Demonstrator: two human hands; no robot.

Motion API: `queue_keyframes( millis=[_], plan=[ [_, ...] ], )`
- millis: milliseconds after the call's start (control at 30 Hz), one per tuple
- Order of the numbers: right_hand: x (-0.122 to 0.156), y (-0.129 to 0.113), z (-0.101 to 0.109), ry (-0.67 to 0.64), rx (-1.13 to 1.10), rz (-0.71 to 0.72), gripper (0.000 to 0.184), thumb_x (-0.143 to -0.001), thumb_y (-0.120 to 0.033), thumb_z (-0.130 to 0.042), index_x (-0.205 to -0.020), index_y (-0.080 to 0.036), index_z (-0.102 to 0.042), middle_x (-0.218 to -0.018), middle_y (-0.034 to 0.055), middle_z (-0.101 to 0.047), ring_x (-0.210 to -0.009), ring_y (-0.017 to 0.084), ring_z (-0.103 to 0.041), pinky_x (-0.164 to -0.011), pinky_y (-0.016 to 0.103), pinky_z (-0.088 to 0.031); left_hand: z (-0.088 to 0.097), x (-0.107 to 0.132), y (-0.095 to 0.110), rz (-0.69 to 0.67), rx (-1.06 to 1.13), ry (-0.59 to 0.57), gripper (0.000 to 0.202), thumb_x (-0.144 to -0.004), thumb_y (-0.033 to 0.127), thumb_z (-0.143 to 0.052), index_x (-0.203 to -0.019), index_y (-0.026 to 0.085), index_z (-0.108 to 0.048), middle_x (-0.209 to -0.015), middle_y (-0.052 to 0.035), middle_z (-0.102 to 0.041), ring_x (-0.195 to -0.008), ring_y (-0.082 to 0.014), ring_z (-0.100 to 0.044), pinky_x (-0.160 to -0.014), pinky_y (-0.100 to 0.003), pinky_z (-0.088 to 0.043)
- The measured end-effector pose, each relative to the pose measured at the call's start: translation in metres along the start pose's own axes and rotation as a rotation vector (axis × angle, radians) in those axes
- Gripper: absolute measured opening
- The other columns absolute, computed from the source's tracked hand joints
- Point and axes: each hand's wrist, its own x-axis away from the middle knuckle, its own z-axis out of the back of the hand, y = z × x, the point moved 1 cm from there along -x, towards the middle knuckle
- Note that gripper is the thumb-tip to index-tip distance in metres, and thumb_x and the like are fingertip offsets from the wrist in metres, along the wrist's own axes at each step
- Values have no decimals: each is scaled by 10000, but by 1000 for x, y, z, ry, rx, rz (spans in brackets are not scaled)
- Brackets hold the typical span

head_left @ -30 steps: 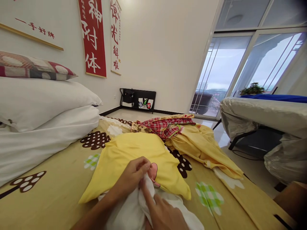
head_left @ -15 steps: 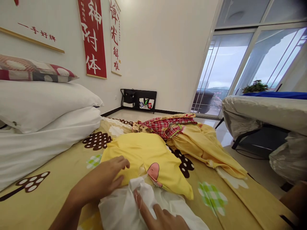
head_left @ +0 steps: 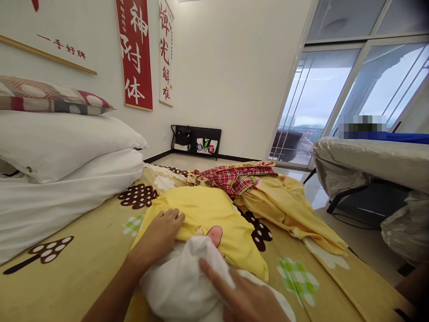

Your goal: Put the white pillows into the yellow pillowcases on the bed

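A yellow pillowcase [head_left: 204,214] with a pink cartoon patch lies in front of me on the patterned bedsheet [head_left: 83,250]. A white pillow [head_left: 181,286] bulges out of its near end. My left hand [head_left: 157,239] lies flat on the yellow fabric at the opening, fingers stretched out. My right hand [head_left: 248,297] presses on top of the white pillow with the index finger pointing forward; its other fingers are hard to make out.
A heap of yellow and red-checked bedding [head_left: 268,192] lies farther up the bed. White pillows [head_left: 63,147] are stacked at the left under a patterned cushion [head_left: 50,98]. A covered table [head_left: 368,161] stands right; wall scrolls [head_left: 136,53] hang behind.
My left hand let go of the white fabric and moved left onto the yellow case. The white pillow has bunched higher, and my right hand has slid forward over it.
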Motion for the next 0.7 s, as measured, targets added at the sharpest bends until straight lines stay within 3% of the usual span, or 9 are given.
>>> queue_keyframes(
  millis=[100,233,300,333,433,500,567,633,700],
  plan=[
    [0,38,12,-74,-91,-80,695,-774,-119,-395,-1425,-358,-360,-1052,29,-696,-727,181,-687,-597,262,-554,4,2,-24,98,32,82,348,-688,-6,-410,-956,160,-556,-1046,-121,-583,-998,-266,-540,-851,-392,-406],
    [4,73,30,-83,-146,-133,606,-870,-230,-405,-1454,-351,-296,-1253,40,-613,-907,212,-689,-672,291,-576,4,2,-68,145,262,330,146,-740,126,-519,-868,188,-554,-945,-47,-572,-886,-210,-548,-775,-311,-417],
    [5,78,33,-126,-175,-133,582,-884,-266,-424,-1447,-356,-308,-1287,32,-587,-977,218,-670,-706,290,-576,-1,-1,-84,161,305,453,47,-797,207,-529,-810,187,-570,-905,-23,-572,-887,-204,-548,-797,-310,-407],
    [4,78,32,-155,-199,-128,577,-882,-261,-427,-1441,-360,-319,-1285,25,-588,-1001,216,-661,-733,293,-573,-6,-3,-90,214,278,518,96,-829,251,-521,-803,187,-587,-920,-21,-577,-926,-216,-545,-842,-331,-391],
    [0,68,26,-289,-281,-96,606,-846,-196,-437,-1420,-373,-356,-1272,15,-599,-1028,205,-650,-812,309,-555,-29,-15,-88,493,122,683,229,-866,373,-533,-940,175,-622,-1069,-78,-577,-1077,-307,-488,-949,-462,-307],
    [-2,58,22,-392,-298,-95,634,-823,-165,-444,-1414,-382,-363,-1265,16,-605,-1014,206,-655,-835,328,-548,-47,-25,-77,581,96,662,320,-848,386,-572,-1048,137,-592,-1121,-151,-569,-1094,-347,-474,-931,-510,-304],
    [-4,51,19,-460,-291,-94,637,-816,-165,-456,-1408,-385,-373,-1261,24,-608,-1002,216,-659,-842,349,-545,-62,-35,-67,538,147,538,297,-848,348,-568,-1024,110,-586,-1029,-172,-614,-1008,-339,-533,-883,-496,-345],
    [-4,49,18,-487,-284,-93,631,-815,-169,-463,-1403,-383,-385,-1263,25,-606,-1007,220,-656,-851,353,-541,-66,-39,-63,473,223,394,189,-864,291,-512,-881,129,-608,-838,-125,-656,-835,-291,-599,-809,-437,-400],
    [-4,50,19,-484,-281,-89,632,-812,-166,-467,-1401,-383,-390,-1268,17,-603,-1014,213,-654,-852,340,-540,-58,-34,-65,387,307,283,166,-850,234,-474,-785,163,-609,-726,-70,-659,-712,-234,-614,-720,-350,-437]
  ],
)
